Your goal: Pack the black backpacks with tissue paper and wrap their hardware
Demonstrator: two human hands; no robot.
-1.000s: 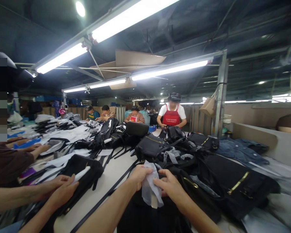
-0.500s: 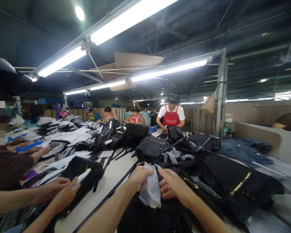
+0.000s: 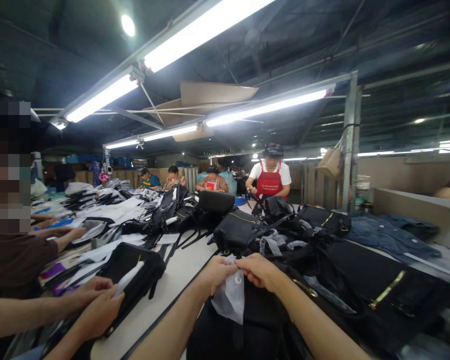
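A small translucent plastic bag (image 3: 230, 297) hangs in front of me, with a pale curved mark near its upper part. My left hand (image 3: 219, 275) pinches its top edge from the left. At the top right corner, my right hand (image 3: 258, 271) is closed on the same bag, fingers curled and thumb close to the left thumb. Under the bag sits a black bag (image 3: 243, 335), partly covered by the plastic and my forearms. What the plastic bag contains, if anything, I cannot make out.
Black handbags (image 3: 240, 227) with gold zips crowd the table (image 3: 157, 282) ahead and to my right. Denim cloth (image 3: 390, 227) lies far right. On the left, a co-worker's hands (image 3: 101, 305) hold a white piece at a black bag. A person in a red apron (image 3: 269, 182) stands opposite.
My right hand has closed from spread fingers onto the plastic bag's top edge, moving in beside my left thumb. The view has shifted slightly.
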